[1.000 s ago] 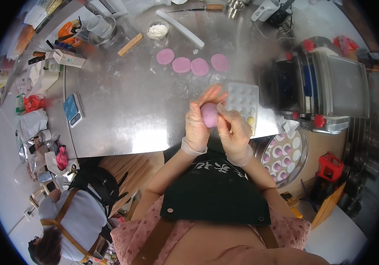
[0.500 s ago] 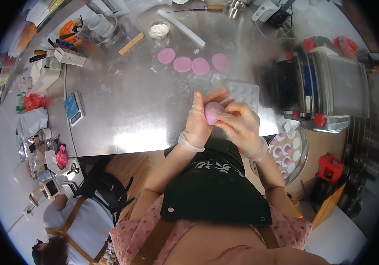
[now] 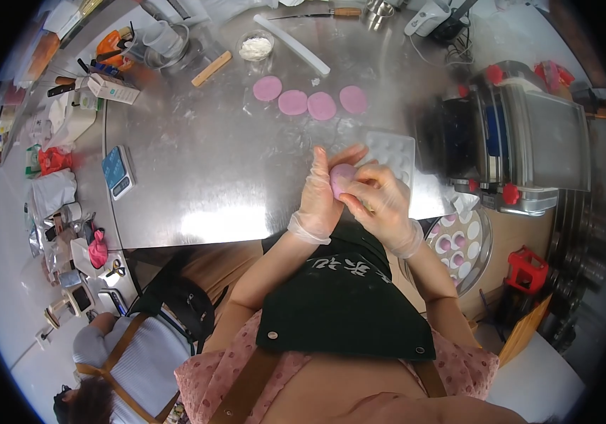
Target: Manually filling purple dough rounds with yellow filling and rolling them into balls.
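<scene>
Above the table's near edge, I hold a ball of pink dough (image 3: 343, 177) between both gloved hands. My left hand (image 3: 318, 205) cradles it against the palm, thumb up and fingers curved behind it. The fingers of my right hand (image 3: 385, 203) are bent and press on its right side, covering part of it. Whether there is a filling inside is hidden. Several flat pink dough discs (image 3: 321, 106) lie farther off in a row. A clear plastic tray with round hollows (image 3: 400, 148) lies just beyond my right hand.
Beyond the discs are a bowl of white stuff (image 3: 255, 48), a white rolling pin (image 3: 292, 46) and a wooden stick (image 3: 212, 69). A scale (image 3: 115, 173) sits left. Right are a machine with red knobs (image 3: 511, 134) and, lower, a round tray (image 3: 488, 256) of pink pieces. Another person (image 3: 122, 360) is lower left.
My right fingers have shifted slightly on the dough ball, and both hands have barely moved. The person at lower left has moved slightly to the right.
</scene>
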Demonstrator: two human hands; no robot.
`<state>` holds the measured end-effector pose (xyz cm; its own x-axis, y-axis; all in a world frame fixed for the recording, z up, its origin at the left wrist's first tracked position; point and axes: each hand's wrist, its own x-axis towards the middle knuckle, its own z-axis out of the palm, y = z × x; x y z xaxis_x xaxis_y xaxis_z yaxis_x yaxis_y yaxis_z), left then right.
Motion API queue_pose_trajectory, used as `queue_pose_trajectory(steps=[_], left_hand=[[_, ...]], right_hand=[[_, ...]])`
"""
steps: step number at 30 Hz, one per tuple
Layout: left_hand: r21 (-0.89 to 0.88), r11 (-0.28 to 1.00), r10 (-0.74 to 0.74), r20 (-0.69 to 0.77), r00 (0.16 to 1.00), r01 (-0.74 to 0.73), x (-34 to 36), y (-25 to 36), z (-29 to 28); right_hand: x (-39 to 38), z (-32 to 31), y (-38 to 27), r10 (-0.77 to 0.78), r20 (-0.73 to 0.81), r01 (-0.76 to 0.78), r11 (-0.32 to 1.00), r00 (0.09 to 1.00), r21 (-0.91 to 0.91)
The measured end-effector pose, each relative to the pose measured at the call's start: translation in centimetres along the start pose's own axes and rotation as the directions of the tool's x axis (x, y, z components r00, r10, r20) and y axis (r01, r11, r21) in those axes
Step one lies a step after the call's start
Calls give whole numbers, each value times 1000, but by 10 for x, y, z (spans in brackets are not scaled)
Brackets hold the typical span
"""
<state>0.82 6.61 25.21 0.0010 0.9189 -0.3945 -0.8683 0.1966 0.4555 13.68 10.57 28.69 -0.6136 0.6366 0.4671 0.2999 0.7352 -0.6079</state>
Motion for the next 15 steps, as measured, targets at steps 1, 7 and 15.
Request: queue_pose_trajectory(steps=[1, 7, 15], left_hand=[[-18, 1000, 1, -3, 1000, -2, 0, 0, 1], [-46, 998, 52, 24, 998, -51, 2, -4, -6], [-86, 979, 191, 62, 980, -185, 2, -16, 6]], right_hand=[[-3, 3, 2, 0, -17, 0, 1000, 1000, -10], [-9, 8, -3, 143, -122, -139, 989, 982, 44], [-8, 40, 12, 187, -179, -160, 975, 966, 156]])
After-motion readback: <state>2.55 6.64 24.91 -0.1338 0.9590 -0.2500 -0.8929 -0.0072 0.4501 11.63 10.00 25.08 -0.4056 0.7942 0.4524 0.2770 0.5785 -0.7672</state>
